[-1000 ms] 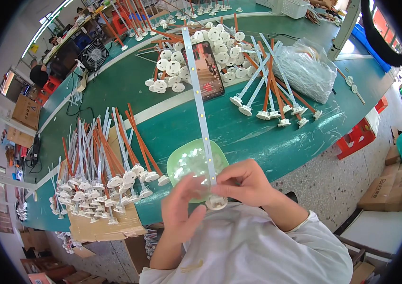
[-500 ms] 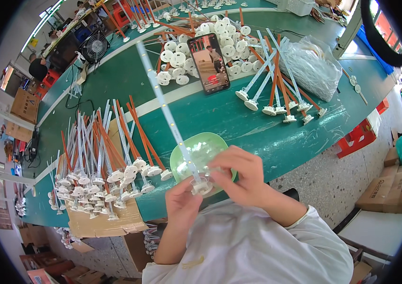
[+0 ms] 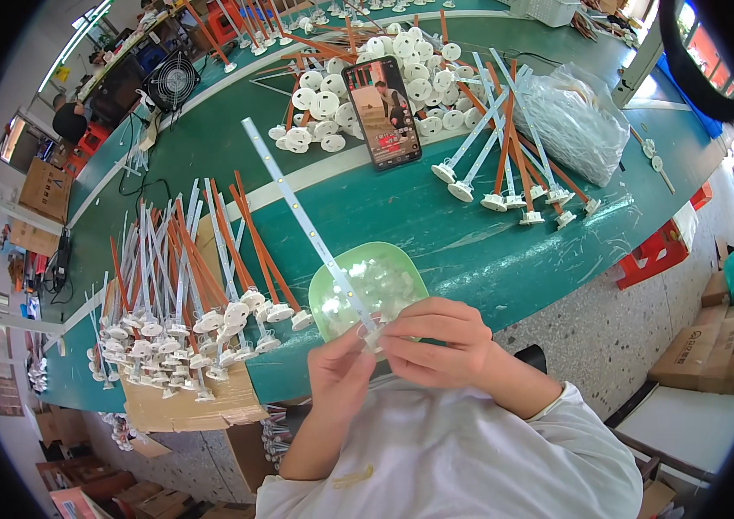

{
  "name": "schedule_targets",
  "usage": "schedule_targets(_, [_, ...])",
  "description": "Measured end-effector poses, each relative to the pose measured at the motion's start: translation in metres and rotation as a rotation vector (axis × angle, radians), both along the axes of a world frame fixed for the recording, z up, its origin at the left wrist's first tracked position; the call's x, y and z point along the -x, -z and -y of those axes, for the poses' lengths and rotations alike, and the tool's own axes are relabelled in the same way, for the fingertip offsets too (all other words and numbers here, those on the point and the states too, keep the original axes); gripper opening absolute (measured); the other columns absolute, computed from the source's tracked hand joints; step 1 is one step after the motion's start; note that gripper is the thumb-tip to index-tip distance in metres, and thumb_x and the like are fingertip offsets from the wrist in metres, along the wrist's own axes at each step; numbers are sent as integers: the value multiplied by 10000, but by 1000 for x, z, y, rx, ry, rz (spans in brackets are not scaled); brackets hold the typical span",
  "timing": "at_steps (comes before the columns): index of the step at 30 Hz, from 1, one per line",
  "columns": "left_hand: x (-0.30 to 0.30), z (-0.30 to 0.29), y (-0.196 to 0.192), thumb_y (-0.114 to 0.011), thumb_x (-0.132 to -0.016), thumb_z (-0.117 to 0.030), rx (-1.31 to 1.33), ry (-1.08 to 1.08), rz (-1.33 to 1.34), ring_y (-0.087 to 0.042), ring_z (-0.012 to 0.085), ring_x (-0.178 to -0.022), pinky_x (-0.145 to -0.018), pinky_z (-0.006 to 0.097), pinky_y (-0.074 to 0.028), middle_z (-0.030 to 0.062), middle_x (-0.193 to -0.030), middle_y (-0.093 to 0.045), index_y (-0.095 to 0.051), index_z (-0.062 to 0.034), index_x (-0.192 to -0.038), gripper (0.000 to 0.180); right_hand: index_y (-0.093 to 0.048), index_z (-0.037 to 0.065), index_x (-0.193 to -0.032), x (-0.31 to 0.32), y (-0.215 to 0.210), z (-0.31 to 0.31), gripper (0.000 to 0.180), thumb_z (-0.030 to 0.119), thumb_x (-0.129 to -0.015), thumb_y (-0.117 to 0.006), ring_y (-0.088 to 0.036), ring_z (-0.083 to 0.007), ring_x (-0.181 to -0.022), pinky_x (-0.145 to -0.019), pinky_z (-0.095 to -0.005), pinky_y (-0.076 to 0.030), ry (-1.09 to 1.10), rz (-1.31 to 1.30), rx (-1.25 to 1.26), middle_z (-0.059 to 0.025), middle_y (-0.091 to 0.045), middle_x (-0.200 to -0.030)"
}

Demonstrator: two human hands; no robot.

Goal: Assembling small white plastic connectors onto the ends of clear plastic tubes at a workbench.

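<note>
Between my two hands stands an LED strip, pale and dotted with small yellow chips, leaning up and to the left. My left hand is closed around its lower end, where a white base is mostly covered by fingers. The fingers of my right hand pinch at the same base from the right; whether they also hold a small piece cannot be made out. Just beyond, under the strip, is a light green bowl with small clear plastic pieces in it.
To the left, many strips with white round bases lie on cardboard. A phone leans against a pile of white discs. More strips and a clear plastic bag lie on the right. A black fan stands farther left.
My right hand has come down onto the base beside my left fingers. The strip's top has dropped and shifted slightly left, and more of the bowl shows.
</note>
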State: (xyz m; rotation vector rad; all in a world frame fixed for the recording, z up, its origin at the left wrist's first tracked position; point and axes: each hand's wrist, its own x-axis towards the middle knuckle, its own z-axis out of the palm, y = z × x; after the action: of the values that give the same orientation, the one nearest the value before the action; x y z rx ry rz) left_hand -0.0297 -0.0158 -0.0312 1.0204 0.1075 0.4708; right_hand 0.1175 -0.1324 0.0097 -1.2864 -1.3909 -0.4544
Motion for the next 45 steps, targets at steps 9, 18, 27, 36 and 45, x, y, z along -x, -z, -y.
schedule_targets(9, [9,-6,-2,-606,-939,-10,-28,-8,24,-579,283,-1218,-1021,432,-483,241,-1369,-541,-574,17,-1308,372,-742,-9,-931,-1,-2,2,318,-105,-632,-688,-666,-241,-749,-622,-295,-550,-150,-66,42,-113,-695,-971])
schedule_targets(18, [10,-8,-9,-639,-870,71,-2,-22,30,-601,226,-1171,-1017,369,-442,198,-1281,-625,-576,58,-1303,437,-747,-36,-924,5,3,-1,291,-91,-647,-675,-664,-235,-730,-622,-294,-554,-86,66,8,-130,-703,-977])
schedule_targets(27, [21,-35,-17,-651,-926,-89,-257,-214,35,-616,367,-1162,-929,500,-528,163,-1277,-622,-562,8,-1319,415,-696,-8,-971,-3,-13,-11,276,-2,-696,-722,-659,-282,-813,-716,-363,-555,-20,-96,598,-140,-671,-957])
schedule_targets(36, [21,-25,-13,-656,-917,-85,-259,-202,-77,-634,370,-1133,-878,454,-566,192,-1182,-658,-556,79,-1281,411,-719,67,-926,-3,6,-17,231,59,-697,-687,-626,-254,-864,-771,-361,-536,-48,54,848,-74,-645,-901])
schedule_targets(45, [13,-25,-13,-673,-903,-95,-224,-230,-20,-634,354,-1133,-931,451,-537,199,-1200,-652,-546,70,-1293,443,-720,58,-841,-5,-6,-14,107,27,-739,-730,-637,-259,-705,-612,-358,-509,-83,-217,534,-67,-665,-776])
